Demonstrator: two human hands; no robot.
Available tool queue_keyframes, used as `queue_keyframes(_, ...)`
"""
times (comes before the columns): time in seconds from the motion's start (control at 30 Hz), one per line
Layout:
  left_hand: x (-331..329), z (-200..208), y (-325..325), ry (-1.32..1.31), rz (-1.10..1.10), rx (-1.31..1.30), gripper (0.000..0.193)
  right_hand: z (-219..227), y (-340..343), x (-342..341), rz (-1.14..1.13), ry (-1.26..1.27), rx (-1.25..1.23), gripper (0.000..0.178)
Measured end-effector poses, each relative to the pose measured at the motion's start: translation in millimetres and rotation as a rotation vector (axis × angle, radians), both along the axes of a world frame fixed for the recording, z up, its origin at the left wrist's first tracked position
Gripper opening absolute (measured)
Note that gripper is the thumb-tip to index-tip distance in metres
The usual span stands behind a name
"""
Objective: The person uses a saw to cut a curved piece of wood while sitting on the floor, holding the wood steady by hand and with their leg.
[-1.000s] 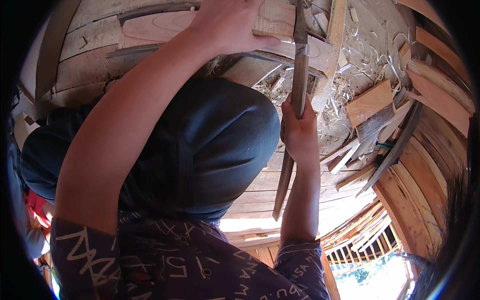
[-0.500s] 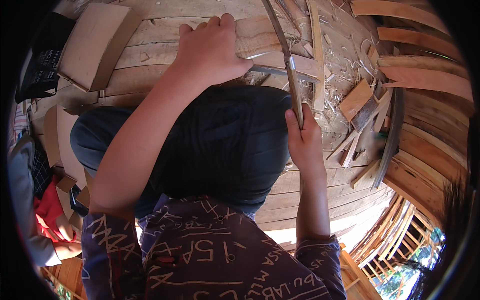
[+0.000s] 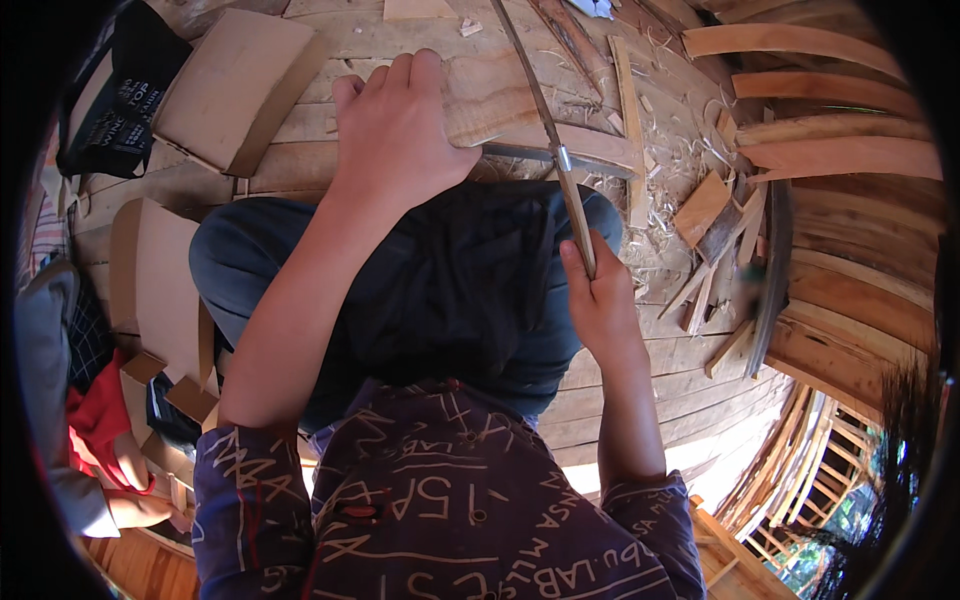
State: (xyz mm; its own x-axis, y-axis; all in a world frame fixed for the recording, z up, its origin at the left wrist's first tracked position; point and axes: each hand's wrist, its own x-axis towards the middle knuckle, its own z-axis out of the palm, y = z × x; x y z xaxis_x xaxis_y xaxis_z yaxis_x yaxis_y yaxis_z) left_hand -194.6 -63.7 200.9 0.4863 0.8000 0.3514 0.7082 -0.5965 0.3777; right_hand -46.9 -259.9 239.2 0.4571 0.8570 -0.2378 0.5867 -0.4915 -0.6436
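My left hand [image 3: 395,135] lies with curled fingers over the left end of a pale, wavy-grained wooden board [image 3: 492,95]. My right hand [image 3: 606,305] is wrapped round the wooden handle of a long, narrow-bladed knife [image 3: 535,85], which has a shiny metal collar where blade and handle meet. The blade points away from me and passes along the board's right end; whether it touches the wood I cannot tell. Just nearer than the board, a curved strip of wood [image 3: 595,146] lies with a dark grey strip along its near edge. I sit with my legs folded in dark trousers.
Wood shavings [image 3: 672,140] and offcuts [image 3: 703,208] litter the plank floor at right, beside a slatted wooden wall [image 3: 850,225]. Cardboard boxes [image 3: 235,85] and a black bag [image 3: 125,105] stand at left. Another person's arm [image 3: 140,510] shows at lower left.
The whole view has shifted a little. The knife has come slightly lower and leftward against the board's right end. Both hands keep their holds.
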Motion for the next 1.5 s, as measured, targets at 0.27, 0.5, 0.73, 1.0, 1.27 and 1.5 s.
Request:
queue_keyframes(0.27, -31, -29, 0, 0.123, 0.032, -0.212, 0.071, -17, -3, -31, 0.116, -0.019, 0.03, 0.024)
queue_keyframes(0.5, -44, -42, 0, 0.196, 0.035, -0.461, 0.069, -35, -6, -42, 0.136, -0.041, -0.011, 0.023)
queue_keyframes(0.73, -42, -47, 3, 0.159, 0.044, -0.474, 0.071, -21, -3, -43, 0.125, -0.08, -0.041, 0.023)
queue_keyframes(1.0, -47, -47, 3, 0.076, 0.09, -0.183, 0.075, -6, 3, -37, 0.117, 0.211, -0.031, 0.029)
queue_keyframes(1.27, -50, -43, 6, 0.003, -0.005, -0.646, 0.07, -14, -2, -40, 0.12, 0.037, 0.045, 0.038)
queue_keyframes(1.5, -60, -56, 11, -0.187, -0.165, -0.858, 0.065, -4, -13, -29, 0.169, -0.087, 0.032, 0.041)
